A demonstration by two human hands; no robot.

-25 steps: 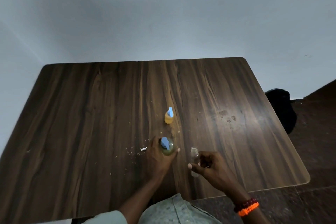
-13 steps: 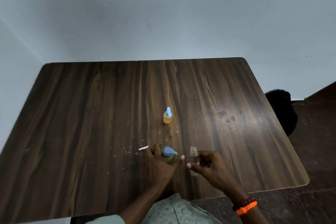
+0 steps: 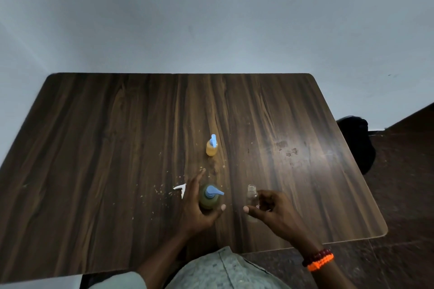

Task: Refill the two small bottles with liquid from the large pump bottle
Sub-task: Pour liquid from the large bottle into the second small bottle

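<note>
Head view: the left hand point(image 3: 199, 206) gripping the pump bottle point(image 3: 209, 197) has turned its spout toward the uncapped empty bottle point(image 3: 251, 199) held by the right hand point(image 3: 272, 209), ready for pumping.

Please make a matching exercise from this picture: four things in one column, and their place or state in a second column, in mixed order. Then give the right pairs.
Things:
1. large pump bottle
2. clear small bottle
3. yellow small bottle
4. white scrap

Places or states:
A. stands alone, farther up the table
B. held by the right hand
C. gripped by the left hand
D. lies beside the left hand's fingers

Pairs: 1-C, 2-B, 3-A, 4-D
</note>
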